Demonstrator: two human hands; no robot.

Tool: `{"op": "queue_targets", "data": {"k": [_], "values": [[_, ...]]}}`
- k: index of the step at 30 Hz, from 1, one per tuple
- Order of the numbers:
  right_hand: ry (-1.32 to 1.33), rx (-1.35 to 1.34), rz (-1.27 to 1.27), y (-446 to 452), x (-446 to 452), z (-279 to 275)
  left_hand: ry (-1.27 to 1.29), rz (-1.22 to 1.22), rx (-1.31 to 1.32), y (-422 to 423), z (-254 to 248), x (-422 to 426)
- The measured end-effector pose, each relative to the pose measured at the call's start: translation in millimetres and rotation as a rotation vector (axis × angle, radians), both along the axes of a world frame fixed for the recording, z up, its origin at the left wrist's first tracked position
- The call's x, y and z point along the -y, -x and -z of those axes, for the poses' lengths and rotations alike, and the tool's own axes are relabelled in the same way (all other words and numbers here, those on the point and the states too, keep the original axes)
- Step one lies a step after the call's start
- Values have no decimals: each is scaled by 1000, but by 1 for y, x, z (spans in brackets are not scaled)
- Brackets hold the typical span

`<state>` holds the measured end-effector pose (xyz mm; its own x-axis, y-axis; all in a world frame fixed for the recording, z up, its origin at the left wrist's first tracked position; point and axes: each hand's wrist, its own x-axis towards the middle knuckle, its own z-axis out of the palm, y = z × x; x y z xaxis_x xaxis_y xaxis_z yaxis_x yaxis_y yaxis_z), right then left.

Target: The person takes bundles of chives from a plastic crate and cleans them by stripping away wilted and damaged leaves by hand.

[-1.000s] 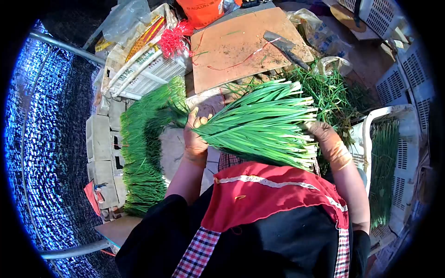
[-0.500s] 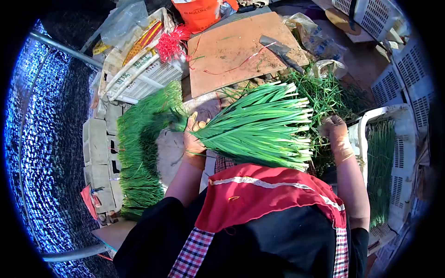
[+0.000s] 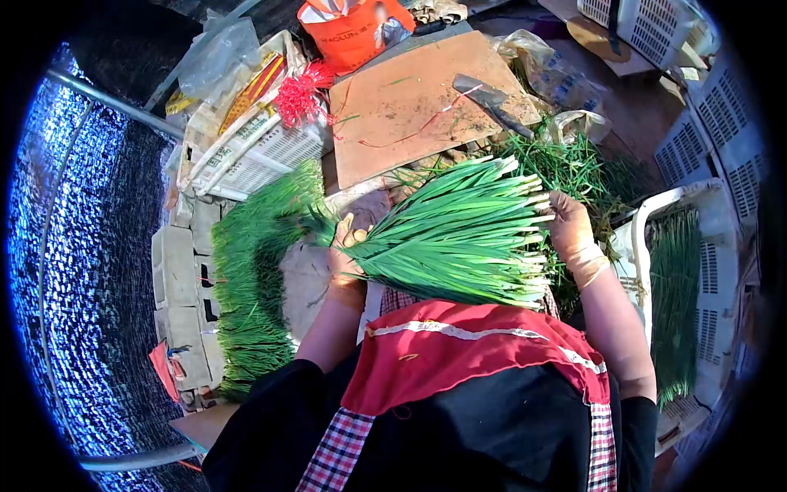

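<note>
A large fanned bunch of garlic chives (image 3: 459,234) lies across my lap, its pale cut ends to the right and its leaf tips to the left. My left hand (image 3: 348,250) is closed around the narrow leafy end. At the upper right of the bunch, my right hand (image 3: 570,228) has its fingers pinched at the pale stem ends. To the left, more chives (image 3: 256,283) are stacked in a long curved pile. Loose green trimmings (image 3: 574,168) are heaped just beyond my right hand.
Ahead is a brown board (image 3: 418,107) with a cleaver (image 3: 492,102) on it. A white crate (image 3: 275,156) with red ties (image 3: 303,94) stands front left, near an orange bag (image 3: 352,37). At right, a white basket (image 3: 643,262) holds more chives. Concrete blocks (image 3: 176,266) edge the left.
My right hand has moved left and slightly up, from beside the bunch to its pale stem ends. The left hand keeps its hold on the leafy end.
</note>
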<state>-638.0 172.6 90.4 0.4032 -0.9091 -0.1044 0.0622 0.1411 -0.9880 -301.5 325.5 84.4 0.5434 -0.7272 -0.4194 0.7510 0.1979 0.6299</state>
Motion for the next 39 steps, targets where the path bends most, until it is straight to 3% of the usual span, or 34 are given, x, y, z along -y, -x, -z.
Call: {"op": "queue_targets", "data": {"k": [1,2,4,8,10,11,12,13,15,16,17,18,20,21,24,27,29,32,33,35,36,37,39], "values": [[133,-212,26,2,-4,-17,18,26,-5,-4,9,-1],[233,-277,201,7,3,1,37,52,-10,-7,15,-2],[-84,-79,253,37,21,-13,71,24,16,-6,18,-4],[354,-711,738,143,51,-32,59,36,58,-15,20,-5],[493,-932,811,150,52,-46,55,39,98,-8,10,-3],[153,-648,817,142,50,-50,53,45,88,-12,17,-1],[13,-751,614,122,39,-60,51,51,79,-16,24,0],[193,-1094,197,105,36,-58,62,70,97,-20,32,-1],[368,-853,53,65,19,-40,73,54,79,-15,27,-4],[-42,-493,37,42,14,-46,69,47,82,-6,14,-3],[-205,-454,-44,23,9,-60,6,19,77,3,1,1],[-357,-181,-229,18,22,-12,-56,-8,71,8,-7,3],[-297,-29,-214,2,11,-17,-22,20,100,0,2,0],[-388,63,-88,-2,10,-14,-2,42,209,-3,6,0],[-325,-33,-141,8,12,-14,15,96,281,-10,16,-6],[-365,0,7,38,20,-19,91,56,62,-10,18,-3],[-346,-34,70,69,34,-13,47,171,158,-8,16,-3],[-392,-109,118,81,45,-8,-16,115,317,-3,16,-3],[-422,-119,85,65,40,-19,202,216,192,-25,45,-8],[-514,-153,-24,35,32,-32,170,200,130,-20,37,-4],[-542,15,-17,23,30,-14,133,183,72,-19,33,-5],[-475,29,-52,14,29,-8,215,207,85,-22,36,-6],[-262,53,-104,3,31,14,132,153,111,-19,32,-8]]}}
